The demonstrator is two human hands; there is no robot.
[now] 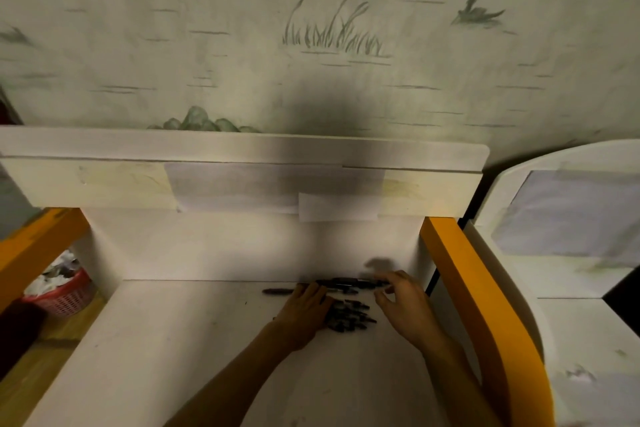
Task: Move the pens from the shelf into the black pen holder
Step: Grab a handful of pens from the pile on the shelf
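**A:** Far left, what sits below your desk?

**B:** A red basket (65,298) on the floor, holding pale crumpled material, seen past the left orange side panel (38,246). Above it a white top shelf (242,149) runs along a wall painted with grasses and a bird.

**A:** And the desk itself?

**B:** A white desk surface (156,340) under warm, dim light. Your two forearms reach in from the bottom edge.

**A:** Your left hand?

**B:** Your left hand (304,312) lies palm down, fingers nearly straight, resting over the left edge of a cluster of dark pens (349,317). It grips nothing that you can make out. One single pen (277,291) lies just beyond its fingertips, pointing left.

**A:** Where are the rest?

**B:** A second row of pens (346,283) lies against the back panel, between your two hands. The picture is blurred; the count cannot be told.

**A:** Your right hand?

**B:** Your right hand (405,302) hangs at the row's right end, fingers half curled, thumb and forefinger apart. Whether they touch a pen cannot be told. The right orange side panel (460,274) stands just beside it, a second white unit (554,218) further right.
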